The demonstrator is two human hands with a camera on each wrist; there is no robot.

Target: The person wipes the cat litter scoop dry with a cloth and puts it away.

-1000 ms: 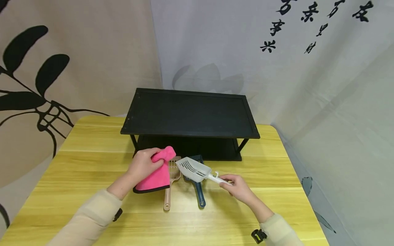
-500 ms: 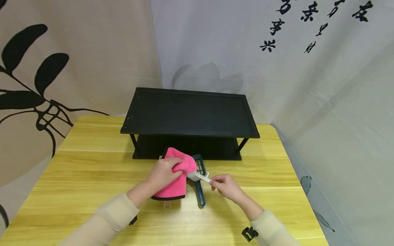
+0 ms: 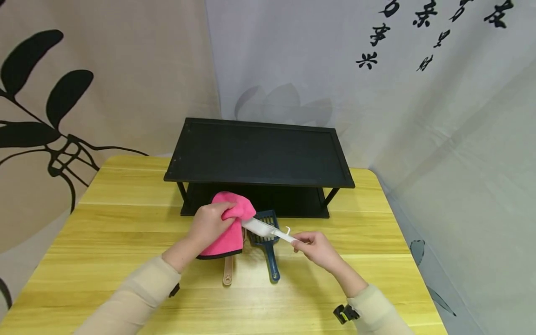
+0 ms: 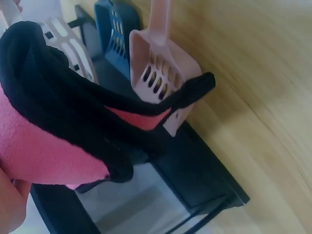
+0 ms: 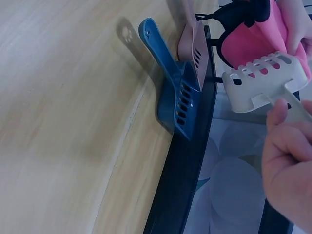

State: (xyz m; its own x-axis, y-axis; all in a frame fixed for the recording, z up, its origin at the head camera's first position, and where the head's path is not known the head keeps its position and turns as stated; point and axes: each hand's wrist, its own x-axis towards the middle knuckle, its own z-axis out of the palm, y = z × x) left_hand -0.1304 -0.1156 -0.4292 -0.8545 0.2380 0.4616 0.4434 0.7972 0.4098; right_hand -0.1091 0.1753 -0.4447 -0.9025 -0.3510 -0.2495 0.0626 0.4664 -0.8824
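A pink cloth (image 3: pixel 224 239) with black edging is bunched in my left hand (image 3: pixel 209 225). In my right hand (image 3: pixel 316 249) I pinch the handle of a white slotted litter scoop (image 3: pixel 259 228), tilted with its head toward the left. The cloth covers the scoop's far end in the head view. A blue litter scoop (image 3: pixel 271 260) lies under and behind the white one, handle toward me. Left of it lies a pink-beige scoop (image 4: pixel 161 68), mostly hidden by the cloth in the head view; its handle (image 3: pixel 228 270) shows below the cloth.
A black two-tier shelf (image 3: pixel 259 153) stands at the back of the wooden table (image 3: pixel 138 200), just beyond the scoops. The heads of the blue and pink-beige scoops rest at its lower front edge. A printed curtain (image 3: pixel 284 56) hangs behind the table.
The cloth in my left hand moved right onto the white scoop's head, then slid back left along it. The white scoop turned over, and my right hand shifted slightly left. The lying scoops stayed put.
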